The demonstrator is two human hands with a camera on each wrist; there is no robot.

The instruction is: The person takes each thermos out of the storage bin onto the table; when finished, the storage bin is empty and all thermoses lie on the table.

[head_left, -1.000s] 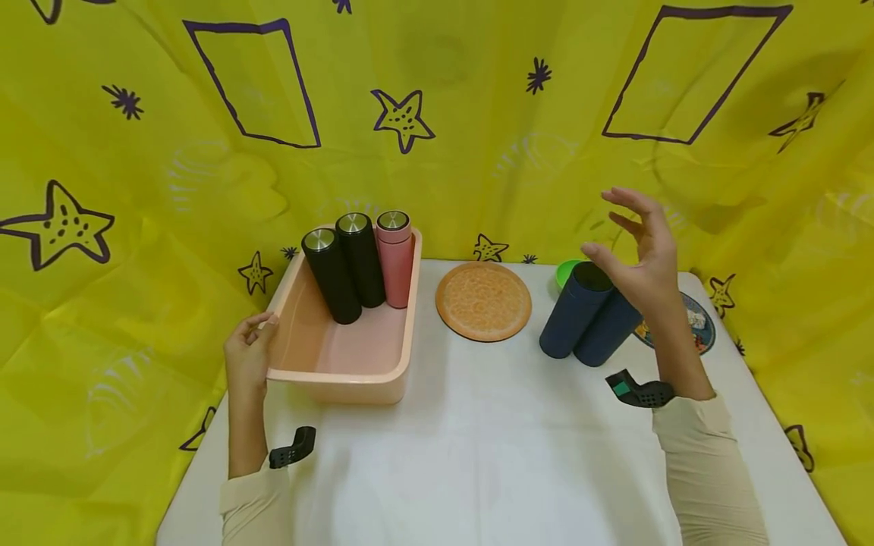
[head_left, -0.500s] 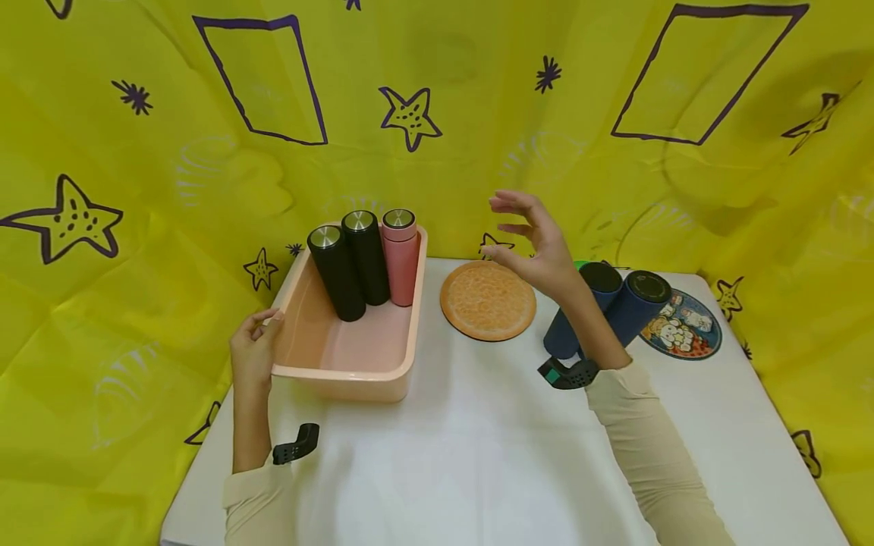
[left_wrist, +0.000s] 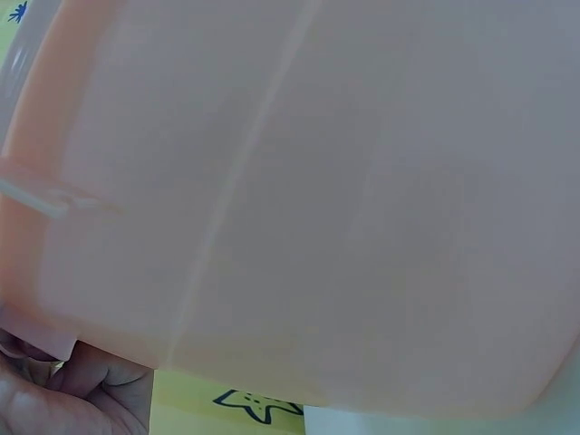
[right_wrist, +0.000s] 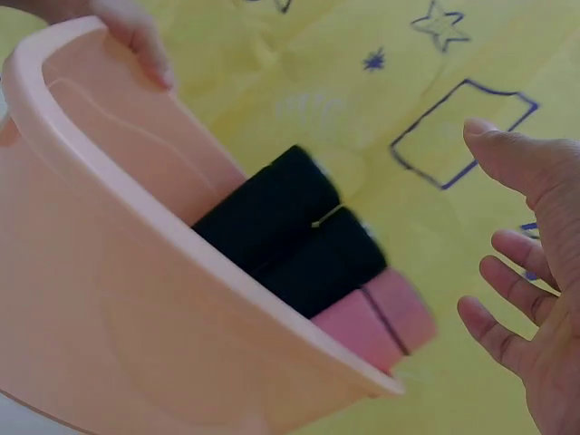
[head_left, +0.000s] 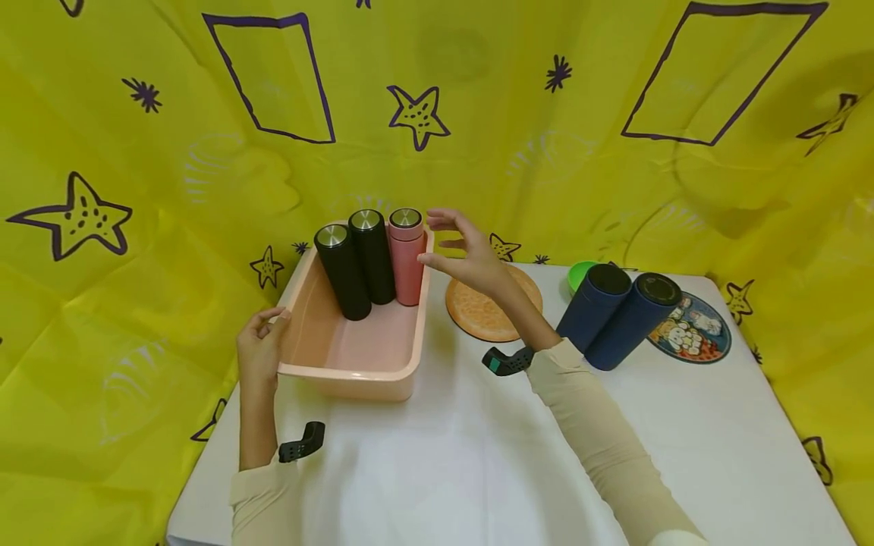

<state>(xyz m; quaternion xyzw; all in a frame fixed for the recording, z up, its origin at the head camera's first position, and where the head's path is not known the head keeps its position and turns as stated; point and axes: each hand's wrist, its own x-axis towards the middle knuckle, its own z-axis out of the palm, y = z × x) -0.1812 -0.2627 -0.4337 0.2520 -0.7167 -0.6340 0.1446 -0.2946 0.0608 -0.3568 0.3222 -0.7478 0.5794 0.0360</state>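
Observation:
A peach plastic tub (head_left: 422,322) sits at the left of the table. Inside, toward its far end, stand two black flasks (head_left: 344,277) with silver-topped lids and a pink flask (head_left: 408,269), all leaning slightly. My left hand (head_left: 261,353) grips the tub's left rim; in the left wrist view, its curled fingers are at the tub's edge, partly hidden by it. My right hand (head_left: 478,258) is beside the pink flask, thumb and fingers spread and holding nothing. From the right wrist view, a gap shows between that hand and the flask.
Right of the tub lies a round orange-brown mat (head_left: 478,309). Two dark blue flasks (head_left: 624,326) stand farther right, with a green bowl (head_left: 579,276) behind and a round cartoon-printed mat (head_left: 710,345) beside them. Yellow patterned cloth (head_left: 478,174) surrounds the white table.
My right hand has swept left from above the blue flasks, past the orange-brown mat, to the pink flask. My left hand keeps its grip on the tub rim.

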